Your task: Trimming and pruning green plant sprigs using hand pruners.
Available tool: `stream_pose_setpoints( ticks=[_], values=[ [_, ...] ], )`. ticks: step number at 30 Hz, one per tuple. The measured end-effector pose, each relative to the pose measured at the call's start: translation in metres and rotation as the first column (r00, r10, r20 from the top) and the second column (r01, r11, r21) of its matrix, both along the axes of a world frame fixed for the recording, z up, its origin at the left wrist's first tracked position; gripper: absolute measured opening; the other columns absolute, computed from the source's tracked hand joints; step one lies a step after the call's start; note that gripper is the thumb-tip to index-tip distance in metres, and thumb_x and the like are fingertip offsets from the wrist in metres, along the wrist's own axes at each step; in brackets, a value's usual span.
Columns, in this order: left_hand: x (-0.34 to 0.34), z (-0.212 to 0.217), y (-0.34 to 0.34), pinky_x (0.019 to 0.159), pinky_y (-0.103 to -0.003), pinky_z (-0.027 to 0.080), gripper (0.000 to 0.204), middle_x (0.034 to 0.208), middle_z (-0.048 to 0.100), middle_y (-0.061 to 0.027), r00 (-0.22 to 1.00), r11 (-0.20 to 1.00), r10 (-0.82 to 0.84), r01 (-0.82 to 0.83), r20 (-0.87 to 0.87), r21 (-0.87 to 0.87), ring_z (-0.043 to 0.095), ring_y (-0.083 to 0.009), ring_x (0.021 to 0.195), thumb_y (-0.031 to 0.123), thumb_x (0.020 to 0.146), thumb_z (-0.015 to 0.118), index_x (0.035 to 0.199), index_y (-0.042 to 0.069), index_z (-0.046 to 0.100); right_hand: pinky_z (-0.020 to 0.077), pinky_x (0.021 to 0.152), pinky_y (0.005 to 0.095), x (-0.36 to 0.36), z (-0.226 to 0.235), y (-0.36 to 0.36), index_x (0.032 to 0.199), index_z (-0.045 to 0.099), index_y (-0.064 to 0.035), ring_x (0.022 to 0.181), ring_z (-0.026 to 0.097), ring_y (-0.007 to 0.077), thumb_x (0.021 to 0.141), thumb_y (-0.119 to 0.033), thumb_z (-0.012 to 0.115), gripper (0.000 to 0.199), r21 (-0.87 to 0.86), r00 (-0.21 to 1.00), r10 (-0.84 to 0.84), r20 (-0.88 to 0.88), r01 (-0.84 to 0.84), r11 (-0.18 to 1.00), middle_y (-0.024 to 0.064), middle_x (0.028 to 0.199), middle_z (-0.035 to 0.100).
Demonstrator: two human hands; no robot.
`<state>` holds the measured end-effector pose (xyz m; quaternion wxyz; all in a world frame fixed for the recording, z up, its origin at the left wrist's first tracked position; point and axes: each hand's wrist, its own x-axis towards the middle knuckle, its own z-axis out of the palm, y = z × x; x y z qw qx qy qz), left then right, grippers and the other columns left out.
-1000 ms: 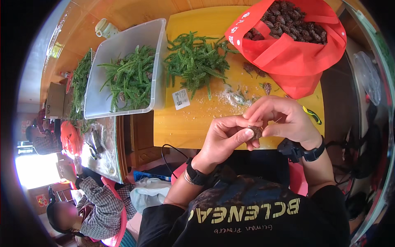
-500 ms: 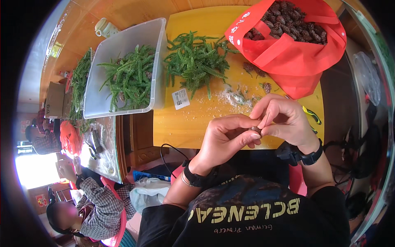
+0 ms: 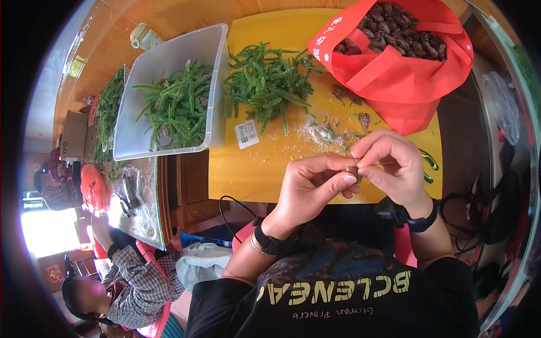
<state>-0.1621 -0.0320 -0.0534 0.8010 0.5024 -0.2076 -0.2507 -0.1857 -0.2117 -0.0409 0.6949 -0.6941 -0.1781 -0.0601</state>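
Your left hand (image 3: 311, 186) pinches a cone (image 3: 354, 172) by the table's (image 3: 253, 183) near edge; your right hand (image 3: 399, 168) grips thin wire (image 3: 386, 163) at it. Red bag (image 3: 411, 110), far right corner; sprigs (image 3: 267, 87) toward left edge, bin (image 3: 179, 52) alongside; tool (image 3: 430, 161), right edge.

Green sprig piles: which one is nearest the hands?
The table pile, lying directly on the yellow table, closest to the left hand. The bin pile is inside the clear bin; the far-left pile lies beyond that, farther off.
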Motion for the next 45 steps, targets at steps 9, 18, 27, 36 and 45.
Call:
stream_pose_setpoints(
  ticks=[9, 18, 27, 36, 45],
  values=[
    [-0.003, 0.005, -0.005, 0.063, -0.025, 0.052, 0.018, 0.094, 0.059, -0.0135, 0.945, 0.964, 0.138, -0.198, 0.297, 0.180, 0.062, -0.0155, 0.074, 0.002, 0.085, 0.058, 0.100, -0.008, 0.059, 0.0459, 0.075, 0.0278, -0.005, -0.009, 0.008, 0.076, 0.052, -0.0006, 0.083, 0.055, 0.0173, 0.073, 0.003, 0.059, 0.008, -0.161, 0.967, -0.185, 0.174, 0.213, 0.964, 0.0128, 0.092, 0.053],
    [0.001, 0.001, -0.005, 0.062, -0.025, 0.051, 0.019, 0.093, 0.060, -0.0142, 0.985, 0.994, 0.113, -0.113, 0.127, -0.008, 0.061, -0.0153, 0.071, 0.004, 0.086, 0.057, 0.101, -0.007, 0.058, 0.0432, 0.078, 0.0288, -0.011, -0.005, 0.010, 0.085, 0.051, 0.0002, 0.087, 0.054, 0.0184, 0.082, -0.016, 0.061, 0.019, -0.041, 0.973, -0.203, 0.105, 0.209, 0.977, 0.0134, 0.096, 0.052],
    [0.011, -0.007, 0.004, 0.062, -0.024, 0.049, 0.019, 0.098, 0.060, -0.0166, 0.998, 0.994, 0.048, -0.052, -0.050, -0.095, 0.061, -0.0164, 0.074, 0.010, 0.085, 0.060, 0.098, -0.001, 0.053, 0.0422, 0.079, 0.0312, -0.032, -0.022, -0.084, 0.094, 0.049, -0.0023, 0.086, 0.055, 0.0254, 0.073, -0.007, 0.065, 0.026, -0.871, 0.918, -0.384, -0.098, 0.107, 0.480, 0.0119, 0.093, 0.054],
    [0.015, -0.011, 0.007, 0.067, -0.025, 0.050, 0.020, 0.101, 0.061, -0.0137, 0.980, 0.950, -0.104, 0.047, -0.171, -0.309, 0.061, -0.0180, 0.085, 0.004, 0.084, 0.059, 0.102, 0.002, 0.050, 0.0424, 0.077, 0.0358, -0.047, -0.066, -0.114, 0.089, 0.045, -0.0046, 0.090, 0.051, 0.0334, 0.062, 0.000, 0.069, 0.036, -0.898, 0.848, -0.528, -0.050, 0.194, 0.395, 0.0127, 0.093, 0.049],
    [0.015, -0.010, 0.012, 0.064, -0.023, 0.048, 0.025, 0.101, 0.057, -0.0152, 0.970, 0.955, -0.065, -0.008, -0.235, -0.297, 0.060, -0.0202, 0.083, 0.020, 0.085, 0.062, 0.101, 0.006, 0.049, 0.0424, 0.071, 0.0353, -0.063, -0.058, -0.127, 0.083, 0.045, -0.0023, 0.081, 0.049, 0.0329, 0.064, -0.001, 0.066, 0.029, -0.908, 0.880, -0.474, -0.016, 0.186, 0.376, 0.0124, 0.090, 0.046]
  ],
)
